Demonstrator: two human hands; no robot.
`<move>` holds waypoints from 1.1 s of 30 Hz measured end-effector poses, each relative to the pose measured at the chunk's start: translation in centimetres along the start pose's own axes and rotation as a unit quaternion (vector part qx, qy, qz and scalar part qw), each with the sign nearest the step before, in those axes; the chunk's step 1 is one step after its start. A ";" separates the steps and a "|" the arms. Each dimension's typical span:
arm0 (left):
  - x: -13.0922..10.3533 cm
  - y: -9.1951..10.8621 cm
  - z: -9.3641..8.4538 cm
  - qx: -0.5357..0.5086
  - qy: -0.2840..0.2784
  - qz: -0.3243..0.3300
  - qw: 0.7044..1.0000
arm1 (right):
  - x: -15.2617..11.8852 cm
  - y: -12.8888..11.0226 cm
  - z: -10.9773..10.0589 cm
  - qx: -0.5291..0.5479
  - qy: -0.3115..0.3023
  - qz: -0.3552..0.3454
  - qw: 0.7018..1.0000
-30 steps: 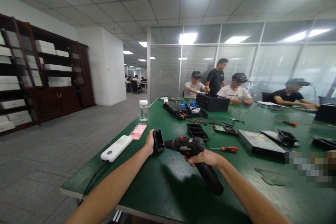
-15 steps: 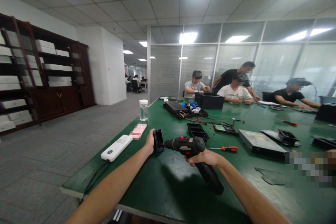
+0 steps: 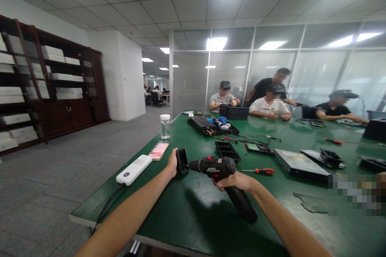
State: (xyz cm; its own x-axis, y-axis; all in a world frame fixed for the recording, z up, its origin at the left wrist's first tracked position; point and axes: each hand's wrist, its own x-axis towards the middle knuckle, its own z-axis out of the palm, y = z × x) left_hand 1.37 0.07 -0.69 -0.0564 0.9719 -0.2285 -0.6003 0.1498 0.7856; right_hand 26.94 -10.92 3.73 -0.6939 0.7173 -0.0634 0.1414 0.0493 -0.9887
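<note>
My left hand (image 3: 172, 163) grips a small black plastic box (image 3: 182, 161), tilted up with its hollow side facing right. In my right hand (image 3: 232, 181) is a black power drill (image 3: 215, 167), its nose pointing left at the box's open side. Whether the drill's tip touches anything inside cannot be made out. Behind the drill lies a black two-part tray (image 3: 227, 151). A screwdriver with an orange and black handle (image 3: 264, 171) rests to the right of the drill.
On the green table (image 3: 169, 213) are a white power bank (image 3: 134, 170) with a cable, a pink item (image 3: 159, 150), a lidded jar (image 3: 165, 127), a silver drive (image 3: 301, 165), a green circuit board (image 3: 258, 147) and loose wires. Several people work across the table.
My hands, the box and the drill look unmoved. Across the table, a person's black case has shifted left and that person's hands now reach over it; the standing person's arm has moved.
</note>
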 end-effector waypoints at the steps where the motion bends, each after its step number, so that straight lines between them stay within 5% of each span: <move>1: -0.1 0.0 0.0 0.004 -0.004 0.009 1.000 | 0.0 0.0 0.0 0.003 0.000 -0.001 1.000; 9: -0.1 0.0 -0.1 0.015 -0.011 0.025 1.000 | -0.2 -0.4 0.4 0.024 0.008 0.053 0.998; 33: 0.0 0.0 -0.1 0.026 -0.010 0.012 1.000 | -0.3 -0.6 0.4 0.026 0.014 0.051 0.998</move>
State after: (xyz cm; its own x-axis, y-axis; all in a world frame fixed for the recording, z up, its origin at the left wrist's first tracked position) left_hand 1.32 0.08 -0.75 -0.0536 0.9787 -0.1980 -0.5574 0.1352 0.8192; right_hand 26.77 -11.43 4.32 -0.6580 0.7358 -0.1604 0.1724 -0.0601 -0.9832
